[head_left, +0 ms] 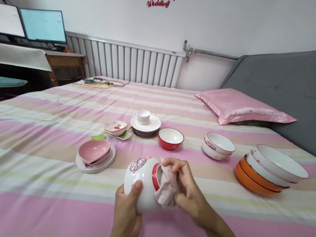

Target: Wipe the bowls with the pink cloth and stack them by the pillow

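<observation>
My left hand [128, 214] grips a white bowl [142, 177] with a red flower pattern and a red foot ring, held upside down and tilted above the striped bedspread. My right hand [184, 189] is closed on a pale pink cloth [166, 188] and presses it against the bowl's red foot ring. Both hands sit low in the middle of the view, close together.
On the striped bedspread [29, 148] lie a pink bowl on plates [95, 155], small dishes [116, 128], a plate stack with small cups [146, 123], a red bowl [171, 138], white bowls [218, 144] and a tilted orange-and-white bowl stack [268, 172]. A pink pillow [239, 107] lies at right.
</observation>
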The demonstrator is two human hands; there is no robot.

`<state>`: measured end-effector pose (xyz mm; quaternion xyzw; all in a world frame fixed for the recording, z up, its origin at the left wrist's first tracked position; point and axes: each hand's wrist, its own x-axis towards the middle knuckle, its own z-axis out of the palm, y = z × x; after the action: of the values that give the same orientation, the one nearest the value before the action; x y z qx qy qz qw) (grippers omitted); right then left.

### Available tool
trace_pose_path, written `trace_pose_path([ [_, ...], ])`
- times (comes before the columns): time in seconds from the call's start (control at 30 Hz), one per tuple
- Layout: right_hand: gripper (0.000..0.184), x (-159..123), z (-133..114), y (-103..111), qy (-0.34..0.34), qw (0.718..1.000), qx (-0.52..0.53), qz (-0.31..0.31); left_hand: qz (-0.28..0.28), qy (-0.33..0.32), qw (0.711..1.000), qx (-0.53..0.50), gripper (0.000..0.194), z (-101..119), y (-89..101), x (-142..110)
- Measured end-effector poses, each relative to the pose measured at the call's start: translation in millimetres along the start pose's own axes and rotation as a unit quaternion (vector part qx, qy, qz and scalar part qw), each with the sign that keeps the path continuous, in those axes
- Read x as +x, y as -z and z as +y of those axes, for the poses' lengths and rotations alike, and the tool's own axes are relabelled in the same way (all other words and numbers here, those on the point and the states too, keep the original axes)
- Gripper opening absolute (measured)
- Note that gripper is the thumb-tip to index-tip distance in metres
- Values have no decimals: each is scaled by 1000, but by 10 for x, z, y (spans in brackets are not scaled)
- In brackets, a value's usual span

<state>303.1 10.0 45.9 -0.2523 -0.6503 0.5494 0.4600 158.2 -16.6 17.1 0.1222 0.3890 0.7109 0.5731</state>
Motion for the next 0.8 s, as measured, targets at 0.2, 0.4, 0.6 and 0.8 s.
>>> trace_pose_path([
  [0.2,16,90,48,7,47,980,-188,53,21,-18,999,-46,64,70,33,36],
  [0.4,22,115,51,98,118,967,-227,17,1,9,999,-45,63,56,34,21],
  [0.6,18,94,59,30,139,942,-284,110,-16,16,1000,9,52,30,37,2],
  [0.8,8,116,-22,60,28,928,-342,147,-13,-12,1000,23,46,18,39,0],
])
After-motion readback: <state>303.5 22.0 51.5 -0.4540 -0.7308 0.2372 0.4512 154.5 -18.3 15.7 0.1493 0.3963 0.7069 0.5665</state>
